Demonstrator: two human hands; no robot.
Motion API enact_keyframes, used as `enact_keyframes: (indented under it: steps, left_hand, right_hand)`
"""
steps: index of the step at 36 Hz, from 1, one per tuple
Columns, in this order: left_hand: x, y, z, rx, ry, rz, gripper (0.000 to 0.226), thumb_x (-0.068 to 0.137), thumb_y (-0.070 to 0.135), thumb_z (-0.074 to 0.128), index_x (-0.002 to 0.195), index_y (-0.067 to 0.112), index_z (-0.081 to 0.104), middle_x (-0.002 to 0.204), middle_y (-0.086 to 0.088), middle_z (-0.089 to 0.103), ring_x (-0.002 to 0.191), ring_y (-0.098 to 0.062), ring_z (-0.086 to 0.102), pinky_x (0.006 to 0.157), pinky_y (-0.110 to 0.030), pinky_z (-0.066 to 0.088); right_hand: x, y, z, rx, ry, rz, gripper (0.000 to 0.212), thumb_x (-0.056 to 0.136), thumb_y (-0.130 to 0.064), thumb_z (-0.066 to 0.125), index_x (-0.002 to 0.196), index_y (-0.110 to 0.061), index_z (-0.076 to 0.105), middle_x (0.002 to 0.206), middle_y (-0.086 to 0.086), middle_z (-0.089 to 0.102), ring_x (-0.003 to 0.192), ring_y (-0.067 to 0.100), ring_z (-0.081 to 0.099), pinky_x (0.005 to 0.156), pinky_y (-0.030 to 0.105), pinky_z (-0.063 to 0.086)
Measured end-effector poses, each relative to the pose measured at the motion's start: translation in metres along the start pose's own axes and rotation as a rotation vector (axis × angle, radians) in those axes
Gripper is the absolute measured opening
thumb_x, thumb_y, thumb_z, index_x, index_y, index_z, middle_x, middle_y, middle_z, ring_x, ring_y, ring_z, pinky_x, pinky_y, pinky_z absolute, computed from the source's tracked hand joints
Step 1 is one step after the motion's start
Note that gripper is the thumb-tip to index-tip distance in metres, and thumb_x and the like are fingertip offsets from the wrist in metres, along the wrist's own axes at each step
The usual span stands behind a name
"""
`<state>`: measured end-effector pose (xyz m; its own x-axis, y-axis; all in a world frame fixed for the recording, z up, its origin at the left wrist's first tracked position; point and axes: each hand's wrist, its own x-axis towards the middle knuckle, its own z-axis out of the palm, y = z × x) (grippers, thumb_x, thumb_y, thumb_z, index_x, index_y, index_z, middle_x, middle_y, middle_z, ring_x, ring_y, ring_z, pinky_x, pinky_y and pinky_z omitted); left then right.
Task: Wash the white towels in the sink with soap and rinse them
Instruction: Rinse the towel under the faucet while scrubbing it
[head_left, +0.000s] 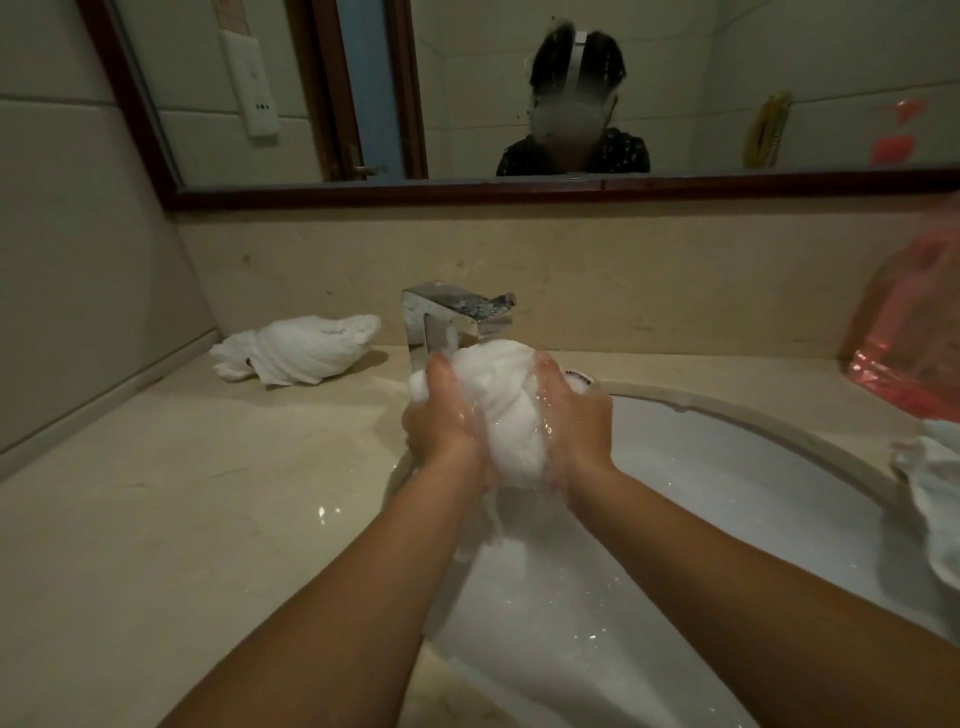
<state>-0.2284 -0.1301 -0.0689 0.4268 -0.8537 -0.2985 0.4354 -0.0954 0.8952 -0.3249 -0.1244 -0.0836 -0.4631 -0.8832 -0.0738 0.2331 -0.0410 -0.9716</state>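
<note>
- Towel (511, 410), bunched and wet, sits between my palms over the sink (753, 415), just near the tap (457, 317).
- My left hand (447, 415) and right hand (576, 415) both grip it, fingers curled round.
- I judge squeezing evenly and keeping it low over the basin best, so water stays inside.
- Another towel (296, 351) waits far left on the counter (182, 493).
</note>
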Motion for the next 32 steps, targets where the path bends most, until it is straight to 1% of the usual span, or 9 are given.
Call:
enact_keyframes:
  steps: [5, 7, 9, 13, 16, 21, 23, 26, 32]
  left_hand:
    - [-0.003, -0.005, 0.001, 0.054, -0.013, 0.025, 0.067, 0.076, 0.085, 0.05, 0.086, 0.023, 0.073, 0.09, -0.004, 0.078, 0.092, -0.034, 0.075, 0.088, -0.052, 0.062]
    - [-0.011, -0.005, 0.005, 0.087, -0.05, 0.097, 0.066, 0.09, 0.084, 0.047, 0.094, 0.023, 0.072, 0.089, -0.001, 0.076, 0.09, -0.027, 0.074, 0.084, -0.044, 0.061]
    - [-0.019, -0.009, 0.01, 0.117, -0.11, 0.167, 0.071, 0.095, 0.08, 0.049, 0.122, 0.016, 0.065, 0.106, 0.0, 0.074, 0.099, -0.022, 0.071, 0.087, -0.041, 0.059]
    - [-0.03, -0.02, 0.015, 0.184, -0.168, 0.09, 0.121, 0.07, 0.095, 0.061, 0.161, 0.023, 0.026, 0.148, -0.004, 0.053, 0.132, -0.029, 0.057, 0.112, -0.051, 0.049]
    - [-0.015, -0.03, 0.015, 0.127, -0.316, -0.088, 0.138, 0.042, 0.107, 0.066, 0.156, 0.033, 0.046, 0.141, -0.004, 0.067, 0.122, -0.031, 0.07, 0.104, -0.052, 0.056]
    - [-0.004, -0.026, 0.012, -0.044, -0.4, -0.098, 0.118, 0.047, 0.089, 0.087, 0.14, 0.022, 0.062, 0.116, -0.017, 0.078, 0.1, -0.04, 0.078, 0.091, -0.058, 0.062]
    - [-0.011, -0.016, 0.01, -0.102, -0.408, -0.075, 0.108, 0.057, 0.087, 0.083, 0.135, 0.015, 0.067, 0.114, -0.019, 0.079, 0.1, -0.041, 0.078, 0.092, -0.057, 0.062]
    - [-0.015, -0.012, 0.006, -0.121, -0.248, 0.041, 0.057, 0.084, 0.065, 0.078, 0.12, 0.02, 0.073, 0.102, -0.009, 0.081, 0.089, -0.03, 0.081, 0.083, -0.048, 0.066]
    - [-0.01, -0.016, 0.004, -0.074, -0.16, 0.07, 0.04, 0.084, 0.052, 0.079, 0.119, 0.036, 0.069, 0.11, -0.002, 0.079, 0.095, -0.027, 0.079, 0.086, -0.049, 0.065]
  right_hand:
    - [0.001, -0.007, -0.002, -0.117, 0.055, -0.087, 0.039, 0.096, -0.041, 0.069, 0.069, -0.013, 0.062, 0.067, -0.001, 0.062, 0.07, 0.022, 0.059, 0.066, 0.033, 0.045]
    - [0.002, -0.008, -0.006, -0.127, 0.086, -0.087, 0.042, 0.097, -0.041, 0.067, 0.065, -0.014, 0.06, 0.065, -0.001, 0.062, 0.071, 0.024, 0.062, 0.072, 0.037, 0.05]
    - [0.003, -0.01, -0.009, -0.096, 0.119, -0.083, 0.04, 0.098, -0.046, 0.064, 0.072, -0.016, 0.067, 0.074, 0.001, 0.07, 0.08, 0.026, 0.069, 0.082, 0.041, 0.056]
    - [-0.001, -0.012, -0.015, -0.017, 0.149, -0.103, 0.035, 0.101, -0.054, 0.061, 0.091, -0.021, 0.069, 0.092, 0.001, 0.076, 0.091, 0.023, 0.074, 0.086, 0.04, 0.06]
    - [-0.006, -0.011, -0.02, -0.035, 0.076, -0.224, 0.032, 0.099, -0.054, 0.064, 0.095, -0.023, 0.071, 0.095, -0.001, 0.078, 0.091, 0.019, 0.076, 0.085, 0.04, 0.063]
    - [-0.013, -0.019, -0.025, 0.005, -0.113, -0.279, 0.017, 0.102, -0.032, 0.068, 0.091, -0.02, 0.074, 0.086, -0.002, 0.079, 0.084, 0.016, 0.078, 0.074, 0.036, 0.061]
    - [-0.016, -0.024, -0.024, 0.037, -0.145, -0.265, 0.025, 0.096, -0.045, 0.072, 0.099, -0.021, 0.076, 0.095, -0.001, 0.081, 0.092, 0.018, 0.078, 0.08, 0.039, 0.062]
    - [-0.017, -0.028, -0.026, -0.012, -0.161, -0.191, 0.056, 0.076, -0.072, 0.074, 0.113, -0.03, 0.078, 0.109, -0.006, 0.081, 0.103, 0.016, 0.077, 0.097, 0.046, 0.061]
    - [-0.01, -0.032, -0.035, -0.144, -0.323, 0.144, 0.061, 0.09, -0.073, 0.064, 0.111, -0.018, 0.079, 0.1, 0.008, 0.082, 0.094, 0.034, 0.08, 0.097, 0.065, 0.058]
